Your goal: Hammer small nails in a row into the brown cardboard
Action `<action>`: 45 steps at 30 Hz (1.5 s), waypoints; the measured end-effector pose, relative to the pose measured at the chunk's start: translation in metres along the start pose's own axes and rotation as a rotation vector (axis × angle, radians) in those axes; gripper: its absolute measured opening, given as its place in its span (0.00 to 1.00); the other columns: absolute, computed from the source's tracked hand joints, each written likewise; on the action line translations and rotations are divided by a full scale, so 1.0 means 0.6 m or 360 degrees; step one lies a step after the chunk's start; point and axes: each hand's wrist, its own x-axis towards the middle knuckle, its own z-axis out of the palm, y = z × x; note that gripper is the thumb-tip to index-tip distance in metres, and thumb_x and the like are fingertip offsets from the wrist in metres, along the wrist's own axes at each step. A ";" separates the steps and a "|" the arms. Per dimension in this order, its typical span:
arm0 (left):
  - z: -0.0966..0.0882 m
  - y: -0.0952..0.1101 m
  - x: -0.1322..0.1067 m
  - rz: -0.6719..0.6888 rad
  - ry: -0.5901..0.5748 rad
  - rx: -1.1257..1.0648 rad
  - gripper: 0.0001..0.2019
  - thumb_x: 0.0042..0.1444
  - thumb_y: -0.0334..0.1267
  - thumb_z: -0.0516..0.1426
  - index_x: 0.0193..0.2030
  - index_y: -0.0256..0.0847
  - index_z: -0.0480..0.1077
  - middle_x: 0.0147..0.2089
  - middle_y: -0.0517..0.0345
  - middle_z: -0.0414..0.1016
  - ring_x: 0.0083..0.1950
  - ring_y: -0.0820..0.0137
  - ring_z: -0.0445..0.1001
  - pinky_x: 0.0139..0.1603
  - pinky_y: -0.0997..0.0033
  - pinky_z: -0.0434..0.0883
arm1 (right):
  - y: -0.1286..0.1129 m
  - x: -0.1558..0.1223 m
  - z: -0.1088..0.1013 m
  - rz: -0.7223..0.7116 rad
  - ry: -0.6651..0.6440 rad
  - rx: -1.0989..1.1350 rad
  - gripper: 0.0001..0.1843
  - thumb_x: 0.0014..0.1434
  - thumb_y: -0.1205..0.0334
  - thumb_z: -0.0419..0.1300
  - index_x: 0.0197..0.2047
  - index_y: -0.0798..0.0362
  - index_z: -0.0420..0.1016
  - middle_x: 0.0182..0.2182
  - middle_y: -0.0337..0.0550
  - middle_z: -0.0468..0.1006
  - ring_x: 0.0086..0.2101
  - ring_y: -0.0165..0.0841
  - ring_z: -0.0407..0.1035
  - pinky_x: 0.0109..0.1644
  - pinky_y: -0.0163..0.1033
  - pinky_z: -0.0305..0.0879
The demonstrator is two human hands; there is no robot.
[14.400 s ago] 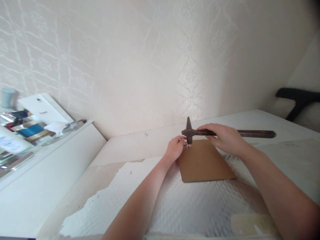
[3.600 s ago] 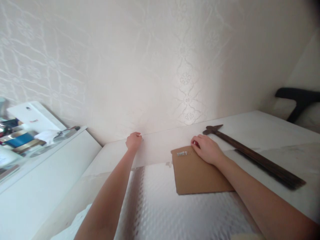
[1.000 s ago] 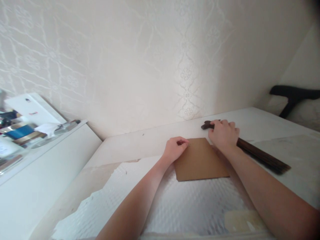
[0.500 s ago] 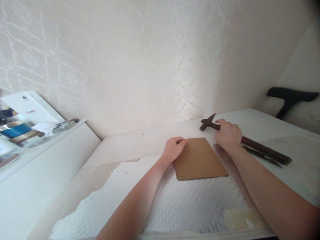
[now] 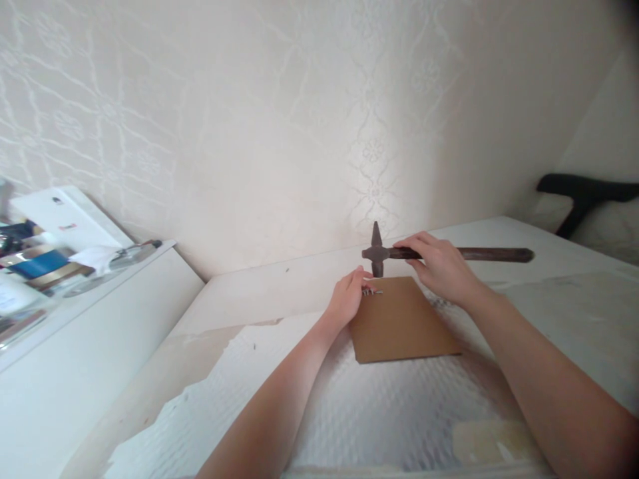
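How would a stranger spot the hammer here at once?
Below the pale patterned wall stands a white table with a flat brown cardboard piece on it. By the cardboard piece's far edge, the right hand holds the hammer. Unlike the flat cardboard piece, it is long and dark brown, its head tapering upward.

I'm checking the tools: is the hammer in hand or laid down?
In hand: the right hand grips the hammer by its handle. Whether it touches the cardboard, I cannot tell.
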 end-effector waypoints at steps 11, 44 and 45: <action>0.001 -0.003 -0.002 0.0155 -0.0129 0.0343 0.12 0.57 0.40 0.54 0.43 0.42 0.75 0.41 0.58 0.79 0.45 0.68 0.73 0.51 0.69 0.66 | -0.007 0.001 -0.014 0.0170 0.0138 -0.0154 0.15 0.55 0.72 0.52 0.44 0.51 0.72 0.41 0.47 0.74 0.40 0.42 0.70 0.40 0.45 0.60; 0.004 -0.009 0.000 0.0039 -0.0071 0.0129 0.07 0.53 0.32 0.57 0.35 0.38 0.77 0.39 0.54 0.80 0.41 0.69 0.76 0.48 0.69 0.70 | -0.007 -0.001 -0.012 0.0174 0.0099 -0.0168 0.16 0.55 0.72 0.51 0.44 0.49 0.72 0.42 0.46 0.75 0.40 0.41 0.70 0.40 0.44 0.59; 0.004 -0.009 0.000 0.0033 -0.0071 0.0141 0.07 0.53 0.32 0.57 0.35 0.38 0.77 0.39 0.54 0.80 0.41 0.69 0.76 0.48 0.69 0.70 | -0.007 -0.001 -0.013 0.0175 0.0097 -0.0168 0.15 0.55 0.72 0.51 0.44 0.49 0.72 0.42 0.46 0.75 0.40 0.42 0.70 0.40 0.44 0.59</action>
